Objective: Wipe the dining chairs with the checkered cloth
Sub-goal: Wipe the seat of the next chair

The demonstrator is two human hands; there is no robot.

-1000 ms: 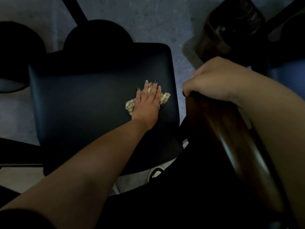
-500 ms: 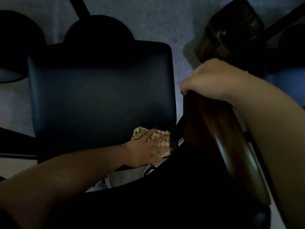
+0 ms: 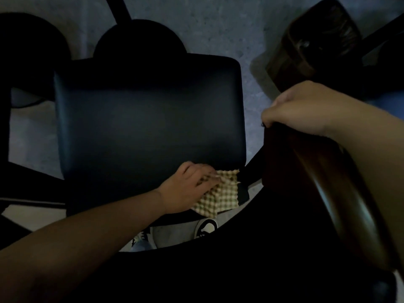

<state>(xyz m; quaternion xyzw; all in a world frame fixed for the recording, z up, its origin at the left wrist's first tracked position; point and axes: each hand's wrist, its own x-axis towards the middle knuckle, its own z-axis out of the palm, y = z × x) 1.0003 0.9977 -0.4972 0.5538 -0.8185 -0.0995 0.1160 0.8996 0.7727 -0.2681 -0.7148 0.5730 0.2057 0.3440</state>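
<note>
A dining chair with a dark padded seat (image 3: 148, 119) fills the middle of the view. At the seat's near right corner lies the checkered cloth (image 3: 220, 195), partly hanging over the edge. My left hand (image 3: 188, 189) lies on the cloth with its fingers curled into it. My right hand (image 3: 301, 110) grips the top of the chair's dark wooden backrest (image 3: 323, 193), which runs down the right side. The fingertips of both hands are hidden.
A second wooden chair (image 3: 314, 38) stands at the upper right on the grey floor (image 3: 218, 29). Dark round shapes and a dark bar lie beyond the seat's far edge. My shoe (image 3: 205, 227) shows below the seat's near edge.
My left hand has dragged the cloth from the middle of the seat's right half back to its near right corner, where the cloth now hangs over the edge. The right hand stayed on the backrest.
</note>
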